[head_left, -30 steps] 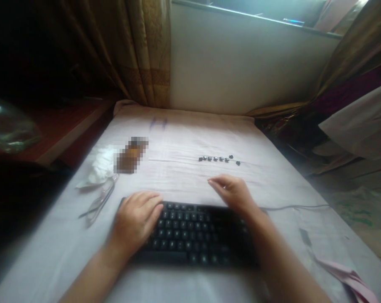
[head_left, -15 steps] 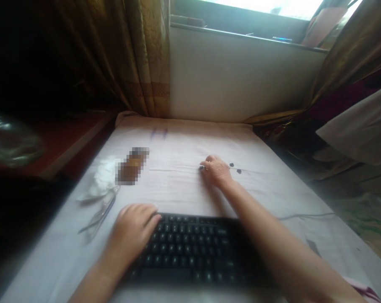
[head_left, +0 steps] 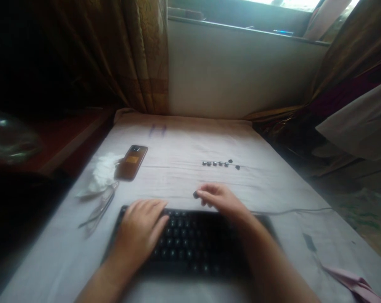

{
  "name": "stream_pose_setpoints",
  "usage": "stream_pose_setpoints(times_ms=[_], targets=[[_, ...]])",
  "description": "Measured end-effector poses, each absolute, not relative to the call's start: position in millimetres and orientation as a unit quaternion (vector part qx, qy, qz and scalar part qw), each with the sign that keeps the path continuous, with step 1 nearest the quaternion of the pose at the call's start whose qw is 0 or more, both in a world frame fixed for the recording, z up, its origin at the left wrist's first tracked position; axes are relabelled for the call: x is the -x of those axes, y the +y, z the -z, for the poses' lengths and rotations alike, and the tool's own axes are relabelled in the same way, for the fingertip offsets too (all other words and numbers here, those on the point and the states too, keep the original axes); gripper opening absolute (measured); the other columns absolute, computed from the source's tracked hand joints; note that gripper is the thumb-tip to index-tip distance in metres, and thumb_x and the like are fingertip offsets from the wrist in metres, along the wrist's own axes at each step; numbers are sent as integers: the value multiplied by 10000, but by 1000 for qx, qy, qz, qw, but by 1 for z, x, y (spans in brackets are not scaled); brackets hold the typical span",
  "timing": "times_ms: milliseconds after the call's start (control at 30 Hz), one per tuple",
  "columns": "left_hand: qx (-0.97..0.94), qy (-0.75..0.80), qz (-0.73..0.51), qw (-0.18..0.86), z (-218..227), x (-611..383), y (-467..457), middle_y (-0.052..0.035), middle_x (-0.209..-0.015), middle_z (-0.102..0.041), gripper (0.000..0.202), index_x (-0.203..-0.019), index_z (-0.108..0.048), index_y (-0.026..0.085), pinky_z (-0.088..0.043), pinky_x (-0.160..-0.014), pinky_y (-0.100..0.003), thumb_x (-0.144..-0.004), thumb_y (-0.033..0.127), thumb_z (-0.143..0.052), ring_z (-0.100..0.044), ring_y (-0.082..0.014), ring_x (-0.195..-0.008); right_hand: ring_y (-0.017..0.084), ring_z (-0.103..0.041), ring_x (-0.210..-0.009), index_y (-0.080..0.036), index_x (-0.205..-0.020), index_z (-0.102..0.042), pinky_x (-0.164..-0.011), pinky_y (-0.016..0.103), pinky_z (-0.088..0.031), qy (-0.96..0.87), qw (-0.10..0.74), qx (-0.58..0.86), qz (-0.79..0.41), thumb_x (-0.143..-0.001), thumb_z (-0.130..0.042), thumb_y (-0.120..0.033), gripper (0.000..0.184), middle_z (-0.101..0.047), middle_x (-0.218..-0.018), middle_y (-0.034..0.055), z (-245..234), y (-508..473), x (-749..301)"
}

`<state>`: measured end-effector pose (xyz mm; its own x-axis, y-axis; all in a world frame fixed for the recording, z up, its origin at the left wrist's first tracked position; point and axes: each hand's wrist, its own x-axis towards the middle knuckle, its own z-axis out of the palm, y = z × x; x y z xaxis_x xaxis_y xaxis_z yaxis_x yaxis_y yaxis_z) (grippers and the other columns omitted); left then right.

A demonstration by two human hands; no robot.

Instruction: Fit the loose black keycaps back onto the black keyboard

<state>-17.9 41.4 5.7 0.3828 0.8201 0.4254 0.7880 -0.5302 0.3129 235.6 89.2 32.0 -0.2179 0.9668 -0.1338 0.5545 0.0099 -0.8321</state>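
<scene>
A black keyboard (head_left: 190, 244) lies on a cloth-covered table (head_left: 184, 176) in front of me. My left hand (head_left: 140, 231) rests flat on the keyboard's left end, fingers stretched out. Over the keyboard's far edge, my right hand (head_left: 218, 200) pinches a small dark keycap (head_left: 195, 195) between thumb and fingertips. A short row of loose dark keycaps (head_left: 220, 163) lies on the cloth beyond my right hand.
A phone (head_left: 132, 162) lies at the left, next to a wad of white tissue (head_left: 102, 172) and a pair of glasses (head_left: 99, 208). The keyboard's cable (head_left: 297, 210) trails right. A pink cloth (head_left: 351, 282) sits at the near right. Curtains and a wall stand behind.
My right hand reached out to the row of keycaps, then drew back toward the keyboard with one keycap pinched in it. The left hand stayed on the keyboard.
</scene>
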Motion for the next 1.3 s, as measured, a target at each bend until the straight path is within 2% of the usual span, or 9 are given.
stream_pose_setpoints(times_ms=[167, 267, 367, 467, 600, 800, 967, 1167, 1300], targets=[[-829, 435, -326, 133, -14, -13, 22, -58, -1119, -708, 323, -1264, -573, 232, -516, -877, -345, -947, 268, -523, -662, -197, -991, 102, -550, -563, -173, -760, -661, -581, 228, -471, -554, 305, 497, -594, -791, -667, -439, 268, -620, -637, -20, -38, 53, -216], [-808, 432, -356, 183, -13, -18, 19, -39, -1044, -723, 307, -1245, -592, 245, -534, -792, -288, -946, 235, -520, -682, -163, -900, 95, -538, -568, -173, -754, -655, -574, 218, -466, -536, 301, 485, -622, -776, -681, -434, 263, -613, -644, -25, -38, 45, -206], [-775, 449, -380, 230, -13, -16, 19, -12, -941, -733, 207, -1106, -654, 249, -535, -726, -251, -932, 235, -542, -686, -141, -805, 93, -529, -549, -166, -755, -669, -535, 207, -438, -541, 291, 496, -614, -794, -659, -430, 267, -611, -623, -22, -37, 41, -201], [-739, 472, -398, 268, -13, -15, 19, 16, -909, -738, 133, -1006, -670, 251, -535, -737, -227, -901, 237, -591, -692, -130, -800, 117, -591, -616, -168, -823, -706, -590, 227, -475, -557, 293, 502, -593, -816, -634, -387, 230, -682, -708, 6, -39, 37, -203], [-717, 492, -400, 289, -12, -15, 17, 23, -907, -749, 124, -984, -679, 247, -543, -756, -225, -879, 239, -615, -705, -133, -804, 167, -667, -775, -191, -921, -723, -736, 283, -524, -602, 298, 525, -522, -806, -645, -278, 165, -742, -853, 33, -43, 28, -206], [-739, 477, -395, 265, -11, -16, 16, 22, -899, -752, 127, -981, -686, 247, -550, -740, -229, -869, 233, -628, -702, -129, -775, 146, -659, -708, -203, -945, -695, -683, 267, -530, -723, 349, 495, -333, -827, -640, -197, 131, -724, -848, 35, -37, 19, -208], [-758, 457, -387, 257, -12, -18, 14, 23, -887, -746, 131, -989, -677, 247, -549, -752, -235, -875, 211, -622, -695, -124, -769, 153, -683, -774, -197, -944, -671, -706, 253, -547, -775, 363, 458, -240, -882, -597, -177, 99, -724, -888, 59, -31, 14, -210], [-777, 439, -371, 256, -8, -19, 11, 12, -910, -739, 151, -1034, -657, 238, -548, -759, -241, -894, 219, -604, -688, -124, -777, 155, -678, -760, -191, -893, -660, -688, 244, -538, -786, 346, 461, -226, -853, -596, -147, 88, -711, -841, 51, -31, 10, -215], [-798, 435, -373, 186, -8, -16, 15, -19, -914, -726, 153, -1049, -645, 209, -541, -792, -279, -908, 221, -586, -675, -147, -817, 156, -663, -715, -204, -851, -667, -675, 260, -524, -750, 331, 529, -220, -831, -607, -161, 77, -706, -795, 28, -28, 14, -229]])
